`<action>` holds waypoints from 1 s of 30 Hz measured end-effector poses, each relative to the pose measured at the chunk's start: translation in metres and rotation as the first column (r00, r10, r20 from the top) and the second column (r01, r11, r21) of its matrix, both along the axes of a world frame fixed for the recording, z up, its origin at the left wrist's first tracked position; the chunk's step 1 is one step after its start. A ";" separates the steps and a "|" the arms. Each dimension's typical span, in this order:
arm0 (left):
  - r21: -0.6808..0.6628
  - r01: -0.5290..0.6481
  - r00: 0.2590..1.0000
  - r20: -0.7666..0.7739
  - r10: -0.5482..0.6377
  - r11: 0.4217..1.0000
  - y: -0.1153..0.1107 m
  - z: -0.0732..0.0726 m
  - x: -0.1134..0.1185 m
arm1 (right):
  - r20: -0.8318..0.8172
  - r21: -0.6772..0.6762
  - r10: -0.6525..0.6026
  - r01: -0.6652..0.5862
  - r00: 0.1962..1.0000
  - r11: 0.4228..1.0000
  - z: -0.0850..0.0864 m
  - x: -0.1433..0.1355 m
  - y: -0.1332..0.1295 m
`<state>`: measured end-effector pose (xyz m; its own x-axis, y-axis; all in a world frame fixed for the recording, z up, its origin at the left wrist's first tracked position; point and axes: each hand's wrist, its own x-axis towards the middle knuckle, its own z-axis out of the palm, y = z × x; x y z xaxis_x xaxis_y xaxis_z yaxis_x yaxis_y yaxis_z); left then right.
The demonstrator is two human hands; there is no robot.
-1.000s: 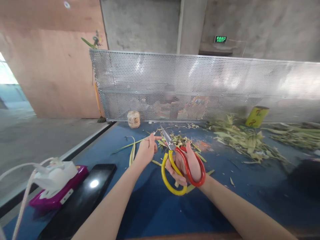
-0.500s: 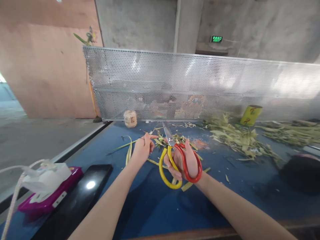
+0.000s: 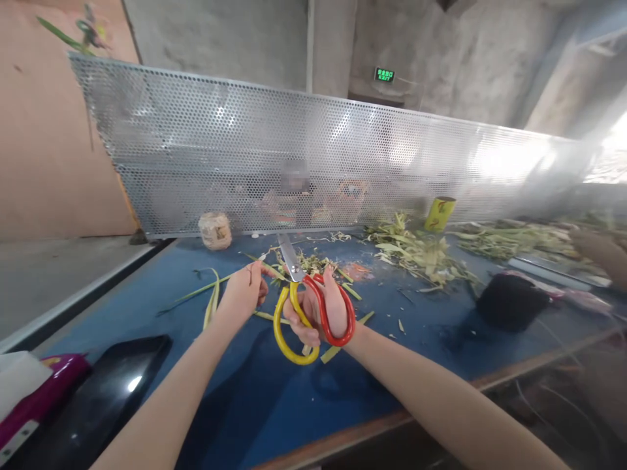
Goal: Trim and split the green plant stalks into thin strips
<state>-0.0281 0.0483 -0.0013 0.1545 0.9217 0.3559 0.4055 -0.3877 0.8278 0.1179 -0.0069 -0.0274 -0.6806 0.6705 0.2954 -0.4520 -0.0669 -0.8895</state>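
Scissors [image 3: 292,267] with one yellow and one red handle loop are in my right hand [image 3: 326,307], thumb through the red loop and fingers through the yellow one. The blades point away from me, over a small heap of green plant scraps [image 3: 316,262]. Just left of the blades, my left hand [image 3: 245,290] has its fingers closed on a thin green leaf strip [image 3: 275,271]. Its fingertips are partly hidden. A pale bent leaf [image 3: 211,303] lies on the blue table beside my left wrist. A cut stalk piece [image 3: 336,352] lies beneath my right wrist.
A perforated metal screen [image 3: 245,156] closes off the table's back. Before it stand a twine roll [image 3: 214,230] and a yellow can [image 3: 439,214]. A leaf pile [image 3: 416,251] and a black object [image 3: 512,300] are right; a phone [image 3: 122,375] is left. Another person's blurred arm [image 3: 600,254] shows far right.
The view has turned to the right, so everything sits further left, and another person's arm now shows at the right edge. My hands and the scissors keep nearly the same pose.
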 end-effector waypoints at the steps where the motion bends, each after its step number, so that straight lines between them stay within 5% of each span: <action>1: -0.032 0.025 1.000 -0.015 -0.025 0.999 -0.001 0.000 0.001 | 0.001 0.000 0.018 -0.018 1.000 1.000 0.000 0.000 0.000; 4: -0.098 0.065 0.995 -0.067 -0.072 0.993 -0.002 -0.004 0.003 | -0.057 0.028 0.017 -0.015 0.998 0.999 0.002 0.002 0.000; 10: -0.079 0.119 0.974 -0.187 -0.131 0.990 0.007 -0.017 -0.003 | -0.233 0.005 -0.327 0.337 0.916 0.941 0.016 0.014 0.001; 14: 0.014 0.151 0.942 -0.306 -0.140 0.988 0.011 -0.015 -0.008 | -0.122 0.025 -0.287 0.292 0.950 0.956 0.016 0.017 0.006; 19: 0.145 0.050 0.928 -0.374 0.008 0.988 0.012 -0.011 -0.013 | -0.025 0.032 -0.272 0.272 0.962 0.962 0.014 0.014 0.003; 24: 0.167 0.036 0.933 -0.358 0.027 0.985 0.016 0.000 -0.021 | 0.067 0.003 -0.482 0.483 0.874 0.876 0.018 0.016 -0.003; 30: 0.037 0.116 0.923 -0.373 -0.094 0.993 0.021 0.031 -0.023 | 0.030 0.026 -0.493 0.492 0.870 0.870 0.018 0.021 0.001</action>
<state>-0.0513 0.0697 0.0297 0.3799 0.8728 0.3064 0.6332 -0.4869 0.6017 0.1394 -0.0062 -0.0093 -0.2735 0.9164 0.2923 -0.3914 0.1716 -0.9041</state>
